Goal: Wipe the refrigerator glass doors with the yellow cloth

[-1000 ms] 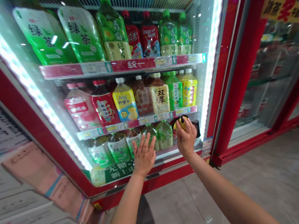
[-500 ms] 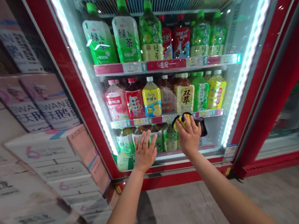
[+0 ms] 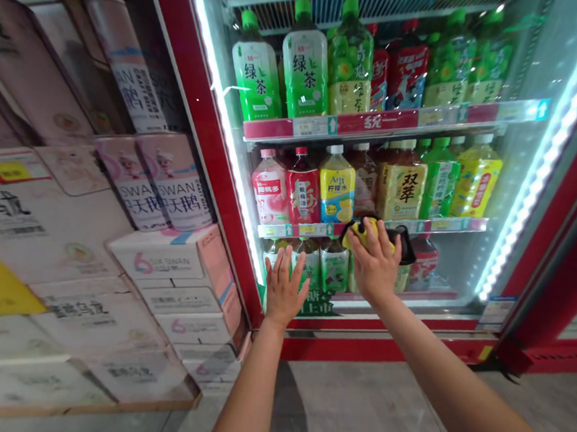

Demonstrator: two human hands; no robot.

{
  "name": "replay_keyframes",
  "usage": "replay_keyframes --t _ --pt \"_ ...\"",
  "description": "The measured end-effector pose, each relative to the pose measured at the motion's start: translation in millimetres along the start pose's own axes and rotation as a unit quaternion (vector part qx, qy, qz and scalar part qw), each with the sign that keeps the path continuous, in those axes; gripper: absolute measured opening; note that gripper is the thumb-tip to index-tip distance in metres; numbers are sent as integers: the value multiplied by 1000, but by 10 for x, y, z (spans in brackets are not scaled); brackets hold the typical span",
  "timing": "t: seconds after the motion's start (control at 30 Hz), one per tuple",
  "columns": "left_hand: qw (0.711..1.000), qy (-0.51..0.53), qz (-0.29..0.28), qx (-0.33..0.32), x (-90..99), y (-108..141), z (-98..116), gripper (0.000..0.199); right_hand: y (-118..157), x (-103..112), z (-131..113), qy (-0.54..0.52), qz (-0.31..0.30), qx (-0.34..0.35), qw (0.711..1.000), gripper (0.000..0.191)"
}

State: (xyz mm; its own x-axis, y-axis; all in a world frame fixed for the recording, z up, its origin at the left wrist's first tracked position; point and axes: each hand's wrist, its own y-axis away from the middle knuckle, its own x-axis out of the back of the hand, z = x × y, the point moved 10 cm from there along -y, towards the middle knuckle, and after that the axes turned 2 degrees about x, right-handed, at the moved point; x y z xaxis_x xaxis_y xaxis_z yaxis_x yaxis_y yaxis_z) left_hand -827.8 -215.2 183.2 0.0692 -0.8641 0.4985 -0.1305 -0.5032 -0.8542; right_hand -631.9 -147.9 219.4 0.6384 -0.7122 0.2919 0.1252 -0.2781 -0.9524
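My left hand [image 3: 285, 288] is spread flat at the glass of a red-framed drinks cooler [image 3: 379, 350], in front of the bottom row of green tea bottles [image 3: 335, 265]. It holds nothing. To its right, my right hand [image 3: 376, 262] lies over a yellow and black item [image 3: 405, 245] at the height of the lower shelf edge. Its fingers lie over the yellow part, and the black part sticks out to the right. What the item is cannot be made out. Behind the glass, a yellow and blue bottle [image 3: 336, 184] and an amber bottle [image 3: 402, 184] stand on the middle shelf.
Stacked white and pink cartons [image 3: 167, 265] stand close on the left, with two pink and white canisters [image 3: 180, 178] on top. A yellow sign [image 3: 4, 278] hangs at the far left. Another red cooler frame [image 3: 547, 275] is at the right. Grey floor tiles [image 3: 353, 404] lie below.
The view has turned left, so the cooler appears further right and more cartons show. Against the cooler, both hands are further left, the right one with the yellow and black item.
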Motion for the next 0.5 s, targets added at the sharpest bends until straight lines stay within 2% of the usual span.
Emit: replay_keyframes --t 0.1,0.17,0.23,0.3,0.4,0.43,0.5 --pt "1000 -6 0 12 24 66 -114 81 165 -229 -396 -32 -66 65 995 57" --pt "1000 -9 2 16 42 107 -187 77 392 -309 -482 -46 -113 129 984 58" --pt "1000 -12 4 21 62 142 -264 73 559 -293 -441 -56 -129 182 973 57" --pt "999 -15 6 29 87 172 -344 72 524 -192 -310 -57 -93 177 978 53" --pt "999 -20 5 43 127 213 -460 73 212 -20 -207 -62 21 82 994 45" --pt "999 -23 3 48 141 228 -496 74 112 -11 -266 -68 46 57 995 43" --pt "998 -34 1 59 166 259 -564 73 -20 -96 -514 -81 48 41 995 44"
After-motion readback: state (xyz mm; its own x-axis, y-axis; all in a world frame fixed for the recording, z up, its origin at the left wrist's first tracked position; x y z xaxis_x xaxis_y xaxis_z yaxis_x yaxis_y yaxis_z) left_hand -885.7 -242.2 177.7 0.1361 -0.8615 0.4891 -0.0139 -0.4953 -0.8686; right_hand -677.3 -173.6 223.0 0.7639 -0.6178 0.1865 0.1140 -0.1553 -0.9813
